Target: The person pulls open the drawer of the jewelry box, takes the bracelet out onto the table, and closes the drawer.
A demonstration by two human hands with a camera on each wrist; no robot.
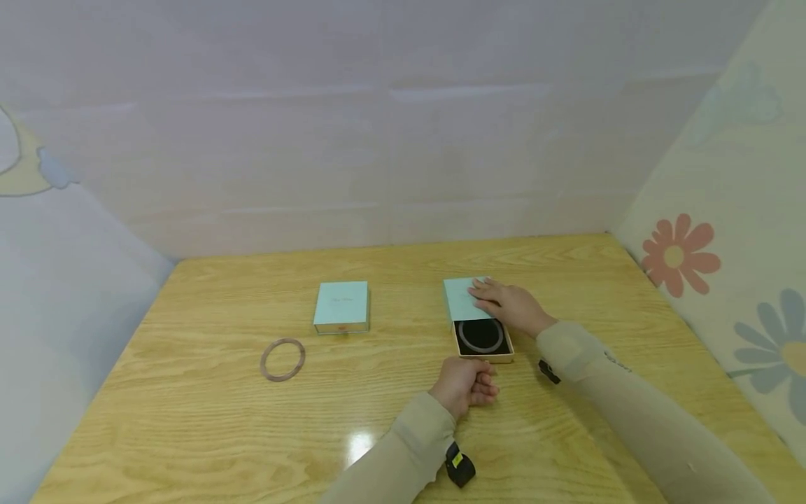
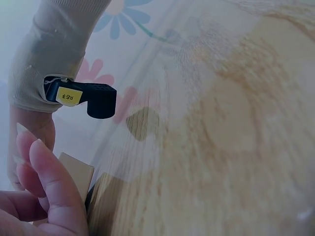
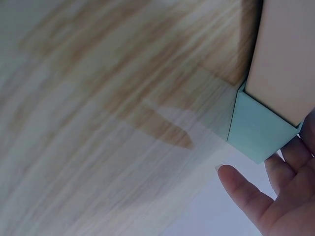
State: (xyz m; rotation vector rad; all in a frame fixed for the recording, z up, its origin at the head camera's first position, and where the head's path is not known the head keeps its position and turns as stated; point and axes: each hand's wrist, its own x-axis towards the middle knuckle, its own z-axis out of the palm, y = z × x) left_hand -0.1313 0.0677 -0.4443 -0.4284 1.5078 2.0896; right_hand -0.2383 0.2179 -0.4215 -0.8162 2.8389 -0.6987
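Right grip [image 1: 511, 306] up top now, laid over the mint cover [image 1: 460, 299] of the right-hand box, fingers straight and apart, wrapped round nothing, just resting there along its right side! Below it the drawer [image 1: 504, 357] stands out on my side, most of its black lining [image 1: 481, 334] in plain sight, and there in the lining lies the ring [image 1: 482, 350], a pale band, flat, its far edge close up to the cover. Down to my left grip [image 1: 462, 383]: it's right at the drawer's front, knuckles up, fingers loosely curled, and from here I cannot tell whether the tips pinch the drawer's edge or only sit against it. My left wrist view catches those curled fingers in close-up, with a tan wall of the drawer just behind them; the right wrist view has the mint end of the cover with my fingers beside it and one digit sticking out apart. Across to the left on the bench [image 1: 208, 434], a second box [image 1: 342, 304], mint too, closed, and nearer me, further left again, a loose ring [image 1: 263, 361] lying flat on the wood, well apart from both grips. Black wrist cameras hang under both my beige cuffs, and off to the right a red flower [image 1: 674, 255] brightens the wall.
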